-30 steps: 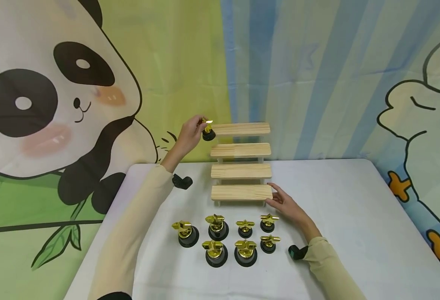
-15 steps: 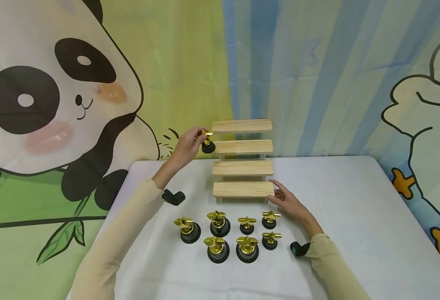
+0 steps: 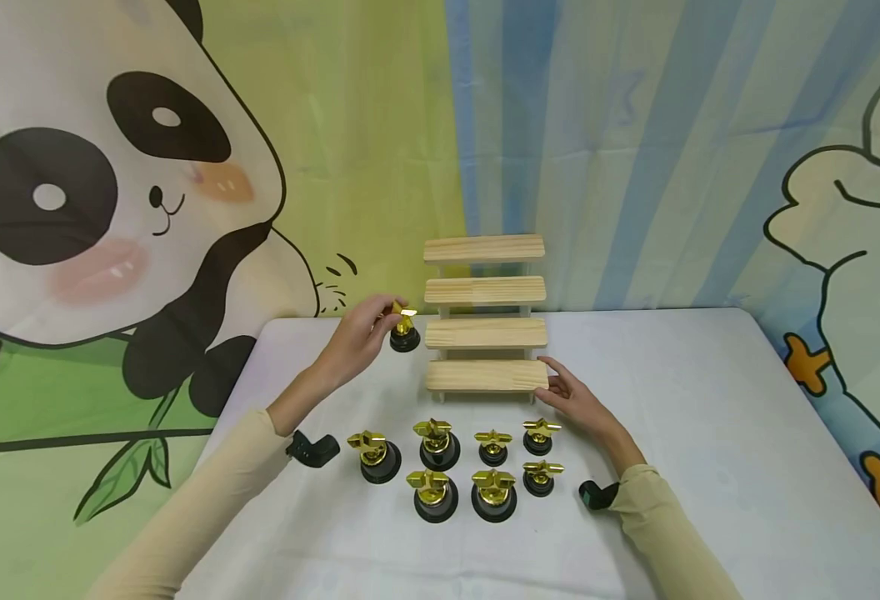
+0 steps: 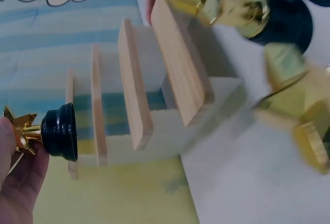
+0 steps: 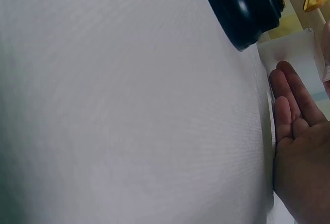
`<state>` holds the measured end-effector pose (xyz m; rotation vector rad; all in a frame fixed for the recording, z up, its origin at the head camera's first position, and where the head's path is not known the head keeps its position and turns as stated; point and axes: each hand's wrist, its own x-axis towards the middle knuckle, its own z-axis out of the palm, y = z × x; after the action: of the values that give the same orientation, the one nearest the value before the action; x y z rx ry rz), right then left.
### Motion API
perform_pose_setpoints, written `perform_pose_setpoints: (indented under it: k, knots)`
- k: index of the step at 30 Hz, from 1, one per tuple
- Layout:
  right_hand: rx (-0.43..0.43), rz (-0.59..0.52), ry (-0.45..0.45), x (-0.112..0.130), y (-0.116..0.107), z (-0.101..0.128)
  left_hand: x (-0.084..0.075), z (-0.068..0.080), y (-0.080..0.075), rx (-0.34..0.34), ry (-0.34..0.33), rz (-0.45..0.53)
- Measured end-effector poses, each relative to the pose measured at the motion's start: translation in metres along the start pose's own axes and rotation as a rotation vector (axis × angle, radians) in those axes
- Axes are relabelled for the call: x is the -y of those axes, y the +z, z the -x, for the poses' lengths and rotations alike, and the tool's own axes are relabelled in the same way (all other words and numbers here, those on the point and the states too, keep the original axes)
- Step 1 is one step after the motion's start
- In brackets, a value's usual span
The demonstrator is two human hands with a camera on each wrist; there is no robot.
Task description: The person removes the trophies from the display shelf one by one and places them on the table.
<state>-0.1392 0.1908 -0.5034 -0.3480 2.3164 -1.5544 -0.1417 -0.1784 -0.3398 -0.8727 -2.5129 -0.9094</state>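
Thumb and fingers of my left hand (image 3: 361, 335) pinch a small trophy (image 3: 404, 336) by its gold star top. The trophy is upright, black base down, just left of the stepped wooden rack (image 3: 487, 333). In the left wrist view, the black base (image 4: 59, 134) overlaps the end of the farthest step. My right hand (image 3: 577, 407) rests at the right end of the lowest step, thumb at the front corner and index finger at the back. Its fingers (image 5: 296, 92) look nearly straight in the right wrist view.
Several gold-and-black star trophies (image 3: 436, 446) stand in front of the rack, larger ones to the left and smaller ones (image 3: 538, 477) to the right. All stand on a white-covered table (image 3: 672, 392). Behind hangs a printed curtain (image 3: 365, 125) with a panda.
My left hand has come down and towards me with the trophy, from beside the top step to beside the lower ones. The right hand stays at the lowest step.
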Motion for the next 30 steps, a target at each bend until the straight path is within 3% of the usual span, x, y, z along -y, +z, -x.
perform_pose_setpoints:
  k: [6, 12, 22, 30]
  knots:
    - [0.000, 0.000, -0.010, 0.000, -0.002, -0.001, -0.022, 0.035, -0.007, 0.012, 0.005, -0.012]
    - [0.000, -0.009, -0.008, 0.001, -0.002, -0.001, -0.038, 0.062, -0.005, 0.023, 0.014, -0.009]
    - [0.004, -0.004, 0.007, -0.003, 0.003, -0.003, -0.057, 0.107, -0.006, -0.033, -0.038, -0.005]
    - [-0.001, 0.004, -0.005, -0.002, 0.000, -0.002, -0.066, 0.145, -0.016, -0.027, -0.047, -0.012]
